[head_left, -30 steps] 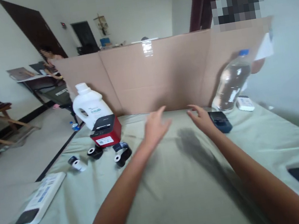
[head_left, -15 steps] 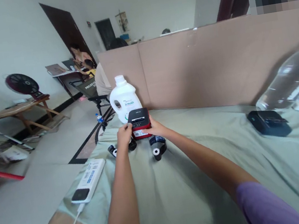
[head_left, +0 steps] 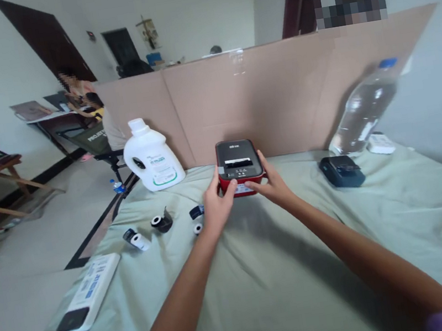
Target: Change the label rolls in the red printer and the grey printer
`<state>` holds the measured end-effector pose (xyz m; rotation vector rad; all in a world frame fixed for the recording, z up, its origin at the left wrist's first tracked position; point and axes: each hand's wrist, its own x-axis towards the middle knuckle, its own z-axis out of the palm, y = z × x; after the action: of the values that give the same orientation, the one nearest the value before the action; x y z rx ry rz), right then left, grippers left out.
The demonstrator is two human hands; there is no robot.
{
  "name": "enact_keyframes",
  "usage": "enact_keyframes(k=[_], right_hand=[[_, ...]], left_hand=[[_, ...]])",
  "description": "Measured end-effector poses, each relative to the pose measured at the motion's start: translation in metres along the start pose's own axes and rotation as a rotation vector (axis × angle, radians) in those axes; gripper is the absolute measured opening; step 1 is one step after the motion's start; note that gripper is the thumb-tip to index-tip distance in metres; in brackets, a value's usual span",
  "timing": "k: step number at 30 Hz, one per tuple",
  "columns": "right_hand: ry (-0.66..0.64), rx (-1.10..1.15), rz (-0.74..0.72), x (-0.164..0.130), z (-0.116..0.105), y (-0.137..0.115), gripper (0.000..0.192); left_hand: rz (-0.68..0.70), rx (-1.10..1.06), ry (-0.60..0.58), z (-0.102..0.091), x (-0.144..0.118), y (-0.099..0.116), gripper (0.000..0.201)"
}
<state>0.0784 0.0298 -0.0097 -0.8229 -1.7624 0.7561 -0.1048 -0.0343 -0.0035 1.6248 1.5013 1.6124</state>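
Left hand [head_left: 218, 206] and right hand [head_left: 273, 184] clamp the red printer [head_left: 239, 166] from both sides. Printer sits on the green cloth [head_left: 271, 269], near the cardboard wall [head_left: 277, 95].

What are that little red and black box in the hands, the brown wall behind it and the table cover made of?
The box looks like moulded plastic, smooth with a slight sheen. The wall seems to be cardboard: matt brown with fold creases. The cover looks like woven cloth, matt and wrinkled.
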Motion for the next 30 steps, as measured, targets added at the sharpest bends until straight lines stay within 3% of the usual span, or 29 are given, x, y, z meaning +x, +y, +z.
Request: enact_keyframes(k=[4,8,21,30], right_hand=[[0.098,-0.216,0.048,-0.056,-0.041,0.017,0.107],[0.087,-0.262,0.063,-0.086,-0.05,0.026,0.094],[0.131,-0.348,0.03,-0.1,-0.038,0.035,0.121],[0.144,-0.357,-0.01,-0.108,-0.041,0.03,0.114]], left_hand=[[-0.048,-0.155,-0.124,0.049,-0.044,-0.006,0.067],[-0.065,-0.139,-0.162,0.068,-0.068,-0.014,0.068],[-0.058,-0.112,-0.135,0.065,-0.076,-0.014,0.066],[-0.042,-0.096,-0.13,0.061,-0.081,-0.014,0.069]])
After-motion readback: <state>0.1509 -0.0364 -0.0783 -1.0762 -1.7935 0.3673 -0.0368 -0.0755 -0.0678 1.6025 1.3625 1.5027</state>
